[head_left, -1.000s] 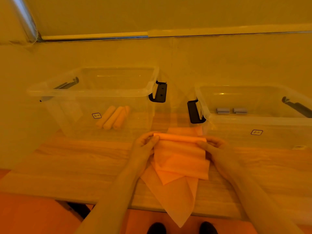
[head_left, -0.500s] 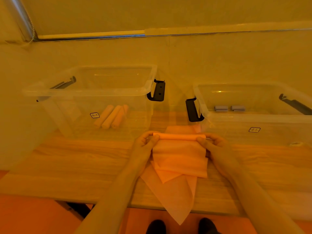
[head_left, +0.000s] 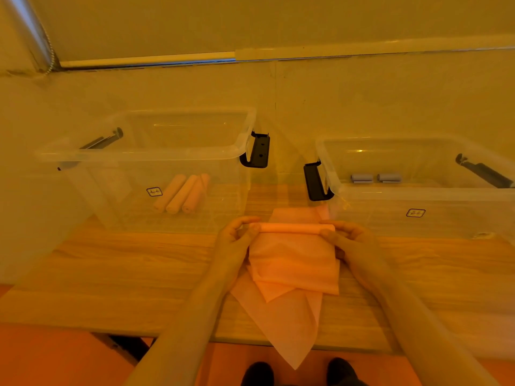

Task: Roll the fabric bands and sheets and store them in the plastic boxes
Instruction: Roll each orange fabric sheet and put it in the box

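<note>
A: Largest items?
B: Wooden table (head_left: 111, 274) spans the lower frame. Two clear boxes on it: left box (head_left: 172, 154) mid-left, holding three orange rolls (head_left: 181, 194); right box (head_left: 418, 196) mid-right, holding two grey rolls (head_left: 374, 178).

A: Fabric?
B: Orange sheet (head_left: 292, 263) at centre, far edge rolled, tail hanging over the near table edge.

A: Hands?
B: Left hand (head_left: 237, 240) and right hand (head_left: 351, 240) each pinch one end of the rolled edge, fingers curled.
</note>
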